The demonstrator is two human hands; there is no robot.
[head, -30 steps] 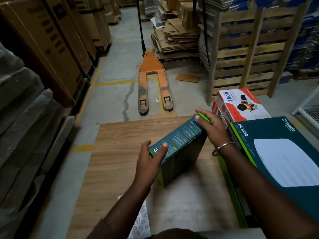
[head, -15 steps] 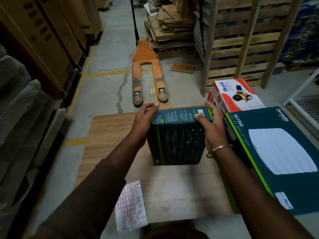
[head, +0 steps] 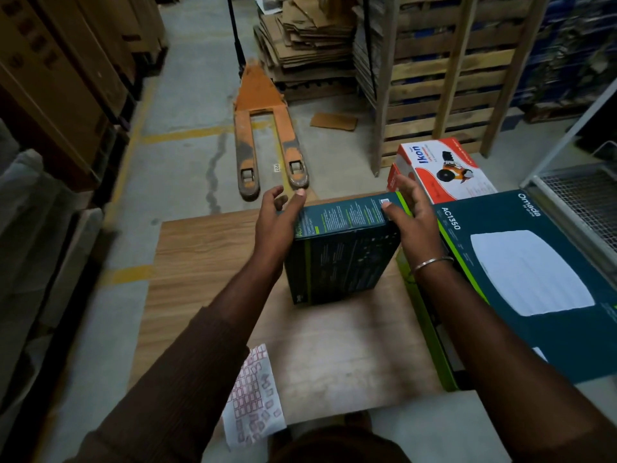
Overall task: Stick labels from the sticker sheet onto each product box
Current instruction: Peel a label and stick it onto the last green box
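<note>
My left hand and right hand, fingers loosely straight, steady the dark teal cardboard box upright on the wooden table. No label on it shows. The white sticker sheet lies untouched near me, so labelling seems barely begun.

Small box upright on table, between left hand and right hand. Large box just right of it; third box behind. Sticker sheet at near edge. Pallet jack on floor beyond.
</note>
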